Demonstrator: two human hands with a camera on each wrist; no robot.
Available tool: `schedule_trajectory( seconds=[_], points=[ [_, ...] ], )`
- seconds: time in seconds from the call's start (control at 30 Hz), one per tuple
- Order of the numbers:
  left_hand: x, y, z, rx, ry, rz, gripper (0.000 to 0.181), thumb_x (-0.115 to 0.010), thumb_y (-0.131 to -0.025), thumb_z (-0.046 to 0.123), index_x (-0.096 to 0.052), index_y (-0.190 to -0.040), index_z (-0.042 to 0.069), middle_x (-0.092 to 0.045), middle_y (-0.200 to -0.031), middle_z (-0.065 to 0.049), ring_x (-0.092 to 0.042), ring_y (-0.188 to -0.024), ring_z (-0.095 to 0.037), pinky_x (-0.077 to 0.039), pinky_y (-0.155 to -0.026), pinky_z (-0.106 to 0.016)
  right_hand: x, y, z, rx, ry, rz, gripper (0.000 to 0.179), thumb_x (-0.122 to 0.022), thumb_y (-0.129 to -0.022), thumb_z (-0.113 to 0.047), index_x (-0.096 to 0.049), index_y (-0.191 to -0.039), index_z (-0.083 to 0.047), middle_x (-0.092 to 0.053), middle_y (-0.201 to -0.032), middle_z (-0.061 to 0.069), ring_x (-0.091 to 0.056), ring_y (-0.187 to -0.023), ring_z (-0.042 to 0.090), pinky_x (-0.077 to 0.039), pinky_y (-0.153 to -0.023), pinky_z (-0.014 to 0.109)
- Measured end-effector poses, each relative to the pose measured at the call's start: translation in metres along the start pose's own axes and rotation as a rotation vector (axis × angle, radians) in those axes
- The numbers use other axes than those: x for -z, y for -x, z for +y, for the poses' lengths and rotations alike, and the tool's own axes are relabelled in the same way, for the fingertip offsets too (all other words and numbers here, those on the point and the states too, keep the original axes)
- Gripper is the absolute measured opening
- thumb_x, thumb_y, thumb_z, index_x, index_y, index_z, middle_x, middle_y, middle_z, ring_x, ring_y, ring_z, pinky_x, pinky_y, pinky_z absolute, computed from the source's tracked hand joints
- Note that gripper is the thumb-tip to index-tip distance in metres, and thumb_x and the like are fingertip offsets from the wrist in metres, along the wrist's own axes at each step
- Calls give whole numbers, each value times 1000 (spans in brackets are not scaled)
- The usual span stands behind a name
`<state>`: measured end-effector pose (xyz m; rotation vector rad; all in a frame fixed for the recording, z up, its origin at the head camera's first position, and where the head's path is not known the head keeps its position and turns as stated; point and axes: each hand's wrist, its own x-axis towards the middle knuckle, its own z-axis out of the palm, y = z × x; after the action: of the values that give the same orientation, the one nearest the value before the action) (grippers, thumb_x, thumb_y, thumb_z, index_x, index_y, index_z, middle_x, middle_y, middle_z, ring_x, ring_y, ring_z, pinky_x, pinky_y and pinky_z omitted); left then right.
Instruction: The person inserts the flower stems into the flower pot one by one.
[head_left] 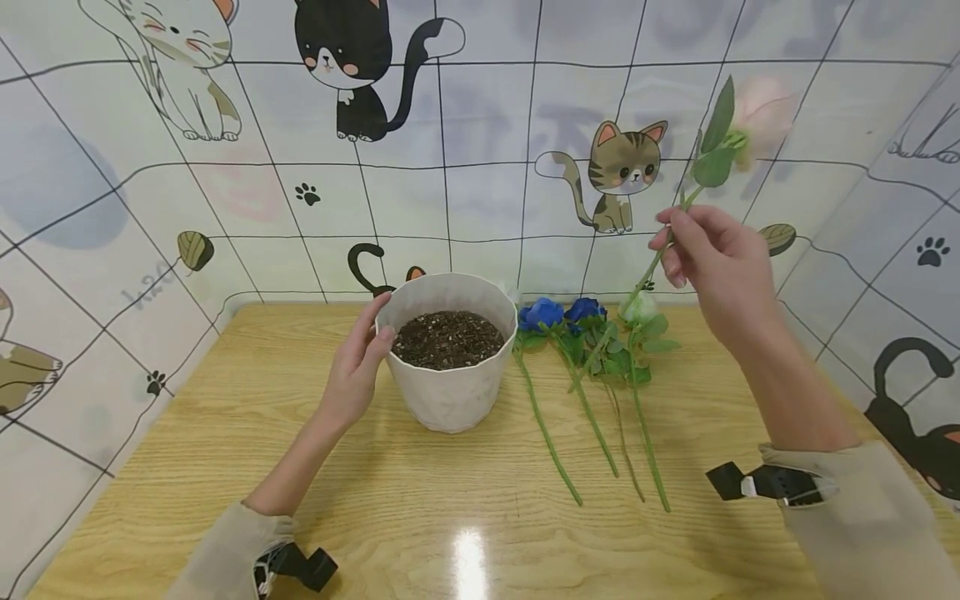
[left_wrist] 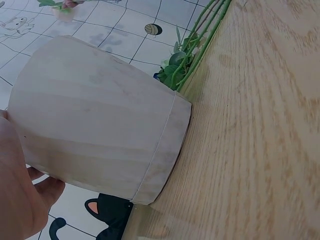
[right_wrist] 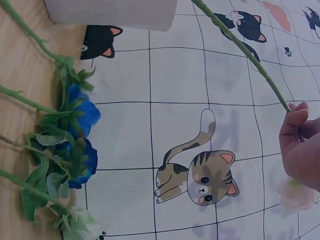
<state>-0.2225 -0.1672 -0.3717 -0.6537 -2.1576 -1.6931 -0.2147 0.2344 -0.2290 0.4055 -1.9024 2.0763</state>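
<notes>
A white flower pot [head_left: 450, 402] stands upright on the table, filled partway with dark soil [head_left: 448, 340]. My left hand [head_left: 355, 364] holds the pot at its left rim, thumb at the edge and fingers around the outside; the left wrist view shows the pot's wall [left_wrist: 95, 115] close up. Raised at the right, my right hand [head_left: 731, 267] pinches the stem of a pale pink rose [head_left: 761, 117], its bloom tilted up and its stem [right_wrist: 250, 57] slanting down to the left. Several cut flowers lie beside the pot, including a blue rose [head_left: 542, 315] and a white rose [head_left: 641, 308].
The wooden table [head_left: 405, 517] meets a wall covering [head_left: 487, 200] printed with cartoon cats just behind the pot. Green stems [head_left: 555, 450] of the lying flowers point toward the table's near side. A small black device is strapped to each sleeve [head_left: 862, 508].
</notes>
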Motion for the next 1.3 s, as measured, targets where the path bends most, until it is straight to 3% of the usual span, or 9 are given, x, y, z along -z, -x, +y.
schedule_trajectory(
  seconds=[0.27,0.5,0.63,0.8,1.07,1.3],
  points=[
    [0,1,0,3,-5,-3,49,-42,-108,17,-37,-157,12,-44,-152,-15,-47,-136,-35,-43,-103,-27,-31,-22,-13,128,-210,62,23,-63,-100,-13,-61,-107,8,-66,-90,15,-49,-57,19,-42,-50,22],
    [0,1,0,11,-7,-8,50,-43,-108,19,-36,-157,15,-45,-152,-14,-48,-136,-33,-43,-103,-28,-58,-37,-17,184,-248,39,18,-59,-101,-9,-62,-104,9,-68,-78,16,-53,-54,19,-44,-50,23],
    [0,1,1,10,-11,-11,50,-42,-108,20,-36,-158,16,-44,-153,-12,-47,-136,-32,-44,-106,-40,-74,-43,-16,212,-250,9,18,-57,-102,-8,-62,-103,10,-68,-78,16,-55,-55,19,-46,-51,23],
    [1,1,1,4,-10,-15,50,-42,-108,20,-36,-158,16,-44,-154,-11,-47,-137,-31,-42,-106,-51,-93,-49,-12,223,-184,-11,18,-56,-103,-9,-61,-101,8,-67,-80,15,-57,-57,18,-48,-52,23],
    [2,0,2,15,-19,-12,50,-43,-108,22,-37,-157,17,-44,-153,-9,-46,-137,-30,-43,-106,-51,-123,-58,-6,187,-73,-44,15,-55,-104,-10,-61,-104,4,-68,-81,14,-60,-59,19,-51,-54,24],
    [2,0,1,6,-18,-16,49,-42,-109,21,-37,-157,18,-44,-154,-10,-46,-138,-30,-42,-107,-51,-145,-61,6,246,141,-120,21,-51,-107,-13,-60,-109,6,-68,-84,14,-62,-62,22,-53,-57,25]
  ],
)
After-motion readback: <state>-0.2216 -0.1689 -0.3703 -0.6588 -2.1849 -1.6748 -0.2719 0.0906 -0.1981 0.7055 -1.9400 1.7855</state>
